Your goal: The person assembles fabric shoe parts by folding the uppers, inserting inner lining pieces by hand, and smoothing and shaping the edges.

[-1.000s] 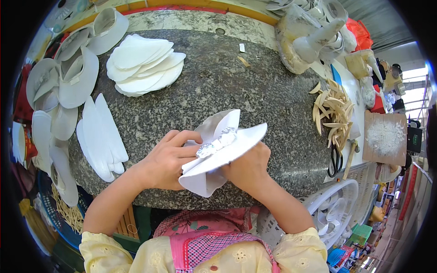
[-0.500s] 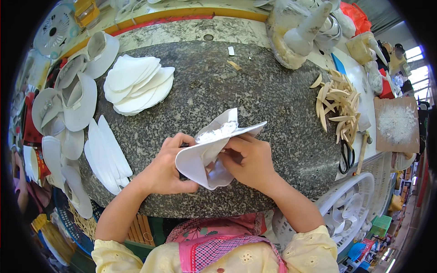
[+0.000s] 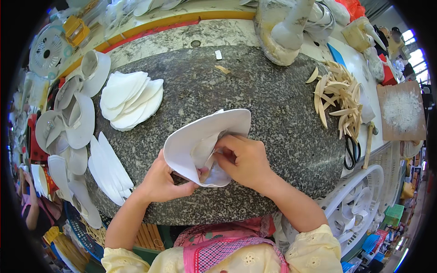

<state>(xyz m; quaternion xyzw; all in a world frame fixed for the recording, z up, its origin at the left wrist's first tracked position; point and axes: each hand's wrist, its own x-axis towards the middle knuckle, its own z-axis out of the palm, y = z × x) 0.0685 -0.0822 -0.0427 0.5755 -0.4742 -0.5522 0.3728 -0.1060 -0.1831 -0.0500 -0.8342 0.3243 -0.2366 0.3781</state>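
Between my hands, above the grey speckled stone slab, is a white curved piece (image 3: 182,141) that looks like a shoe upper, its hollow side toward me. My left hand (image 3: 161,179) grips its lower left side, with the thumb along the near edge and the other fingers partly hidden behind it. My right hand (image 3: 246,161) reaches into the hollow, fingers bent and pinched on the inner layer. Whether a smaller bit sits in that pinch is hidden. Left of my hands lie a stack of rounded white pads (image 3: 132,100) and a fan of long white strips (image 3: 108,170).
Similar white uppers (image 3: 79,120) pile along the left edge. Tan crescent slivers (image 3: 339,98), black-handled scissors (image 3: 352,152) and a wooden-handled tool (image 3: 368,145) lie right. A dirty white machine stand (image 3: 277,41) rises at the back. A white basket (image 3: 364,200) sits lower right.
The white upper has turned, its broad outer flap now raised toward the far side and its crinkled white inside hidden. My right hand stays at the hollow. The whole view has shifted slightly.
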